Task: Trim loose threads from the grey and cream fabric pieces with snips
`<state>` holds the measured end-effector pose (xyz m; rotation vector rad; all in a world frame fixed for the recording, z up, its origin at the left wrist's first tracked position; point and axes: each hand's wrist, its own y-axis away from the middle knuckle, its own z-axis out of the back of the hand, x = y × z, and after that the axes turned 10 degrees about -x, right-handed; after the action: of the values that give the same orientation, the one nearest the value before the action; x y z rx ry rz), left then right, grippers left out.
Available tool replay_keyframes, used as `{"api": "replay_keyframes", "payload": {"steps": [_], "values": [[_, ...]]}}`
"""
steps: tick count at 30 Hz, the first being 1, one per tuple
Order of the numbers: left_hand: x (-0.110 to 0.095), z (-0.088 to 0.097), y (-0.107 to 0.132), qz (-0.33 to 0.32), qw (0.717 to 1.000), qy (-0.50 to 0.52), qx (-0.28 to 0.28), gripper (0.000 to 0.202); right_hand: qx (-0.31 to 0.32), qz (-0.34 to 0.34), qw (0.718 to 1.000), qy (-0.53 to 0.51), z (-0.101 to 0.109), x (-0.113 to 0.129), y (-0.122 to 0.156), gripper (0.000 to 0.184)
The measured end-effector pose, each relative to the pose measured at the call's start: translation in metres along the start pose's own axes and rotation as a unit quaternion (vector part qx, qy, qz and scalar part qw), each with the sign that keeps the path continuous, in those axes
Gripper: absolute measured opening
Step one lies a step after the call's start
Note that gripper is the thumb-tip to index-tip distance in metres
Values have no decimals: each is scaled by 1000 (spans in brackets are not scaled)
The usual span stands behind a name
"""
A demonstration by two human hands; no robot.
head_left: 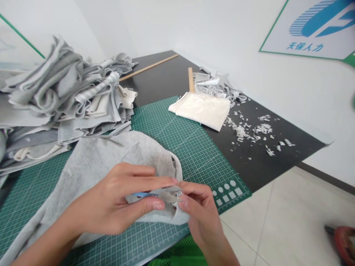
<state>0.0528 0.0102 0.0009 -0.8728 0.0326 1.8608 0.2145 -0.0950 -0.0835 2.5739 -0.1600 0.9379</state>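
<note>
My left hand [116, 199] is closed around small thread snips [168, 196] with a blue handle. The blades point right, at the edge of a grey knit fabric piece [97, 159]. My right hand [202, 210] pinches that edge between thumb and fingers, close to the blade tips. Some pale frayed threads show at the pinched spot. The fabric spreads from there to the lower left over a green cutting mat [191, 147]. My fingers partly hide the snips and the fabric edge.
Folded grey and cream fabrics [52, 88] are heaped at the left. Beyond the mat's far edge lie a folded cream cloth [203, 109], a wooden stick [191, 79] and fabric scraps [241, 129]. A long wooden rod [149, 67] rests on the black table [163, 83], beside white walls.
</note>
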Motion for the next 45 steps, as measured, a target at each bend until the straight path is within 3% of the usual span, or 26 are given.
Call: {"api": "replay_keyframes", "payload": {"steps": [4,15,24,36,45], "values": [[0,2,1,-1,1000,2,19,31,32,-3,999,22,2,1,0,9],[1,0,-8,20,990,126,67,26,103,-6,995,13,9,-1,2,8],[5,-2,-1,30,984,162,70,22,143,-12,990,2,11,-2,0,8],[2,-5,1,-20,991,123,50,25,142,-58,988,-36,14,-2,0,8],[-5,3,-1,-79,995,20,59,30,125,-72,989,-39,12,0,1,9]]}}
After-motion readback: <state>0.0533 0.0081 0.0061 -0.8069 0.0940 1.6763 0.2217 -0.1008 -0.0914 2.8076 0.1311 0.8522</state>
